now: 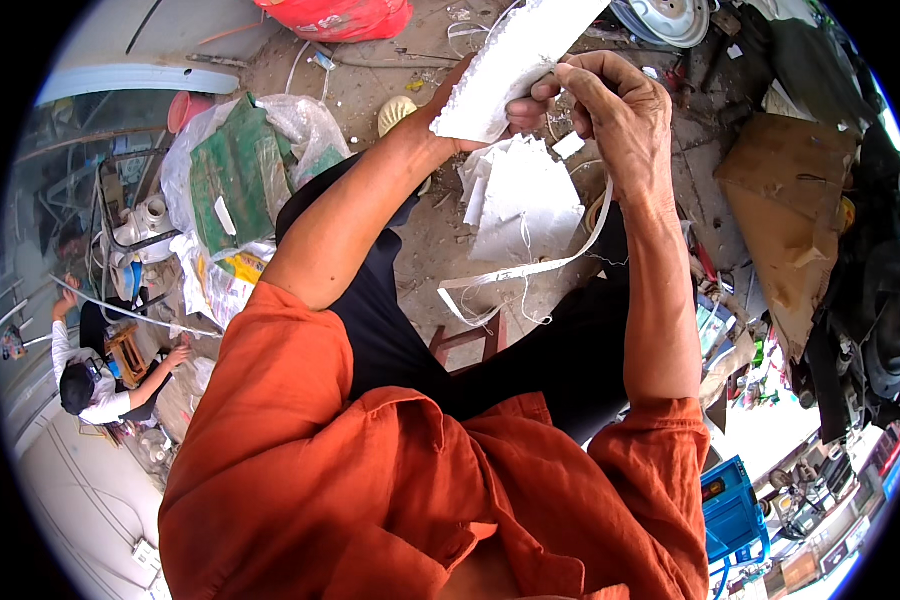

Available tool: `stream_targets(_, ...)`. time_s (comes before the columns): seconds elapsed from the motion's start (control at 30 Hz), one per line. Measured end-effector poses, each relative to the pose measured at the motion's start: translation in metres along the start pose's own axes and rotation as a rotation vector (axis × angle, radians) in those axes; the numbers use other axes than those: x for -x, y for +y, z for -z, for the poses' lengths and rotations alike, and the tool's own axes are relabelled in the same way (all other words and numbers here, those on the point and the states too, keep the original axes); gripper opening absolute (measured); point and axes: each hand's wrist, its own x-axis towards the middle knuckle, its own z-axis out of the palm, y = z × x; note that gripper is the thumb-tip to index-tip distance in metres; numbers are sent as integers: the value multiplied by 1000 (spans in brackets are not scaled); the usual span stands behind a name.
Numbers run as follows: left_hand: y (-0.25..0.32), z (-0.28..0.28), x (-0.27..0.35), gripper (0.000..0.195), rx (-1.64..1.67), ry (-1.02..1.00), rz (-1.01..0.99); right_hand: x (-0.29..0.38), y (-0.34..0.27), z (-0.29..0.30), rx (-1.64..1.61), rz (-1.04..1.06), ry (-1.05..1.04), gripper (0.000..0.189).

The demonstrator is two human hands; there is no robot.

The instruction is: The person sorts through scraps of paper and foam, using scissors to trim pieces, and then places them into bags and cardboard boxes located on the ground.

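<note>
A long white foam piece (506, 79) with a rough, beaded edge is held up before me. My left hand (526, 112) grips it from beneath, mostly hidden behind it, its fingertips curling round the right edge. At that same edge, my right hand (624, 105) has thumb and fingers pinched together; whether they hold the foam or a thin strand is unclear. A white plastic strap (521, 274) curves down past my right wrist, with loose threads near it. Below my hands, several white foam sheets (529, 199) lie stacked between my knees.
Left of me are a plastic bag with a green sack (232, 176) and a person (109, 390) at work. A red bag (337, 15) and a metal wheel rim (667, 15) lie ahead. Brown cardboard (787, 202) and a blue crate (731, 506) are on my right.
</note>
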Motion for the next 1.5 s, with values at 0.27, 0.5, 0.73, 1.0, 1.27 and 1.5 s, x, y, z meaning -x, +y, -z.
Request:
stream_targets(0.27,-4,3,-2,37,-128,40,-22,0,-1,3,21,-12,18,17)
stream_targets(0.5,7,-37,-5,33,-595,496,-191,1,5,1,67,-22,-4,18)
stream_targets(0.73,3,-43,-3,32,-682,585,-160,3,9,-3,53,59,-5,17)
stream_targets(1.0,0,-35,-4,29,-849,535,-147,2,18,-3,108,79,4,16)
stream_targets(1.27,10,-34,-1,30,-763,449,-121,1,14,8,-63,-66,-76,16)
stream_targets(1.5,3,-35,-6,35,-937,549,-109,-2,23,7,96,-21,-35,15)
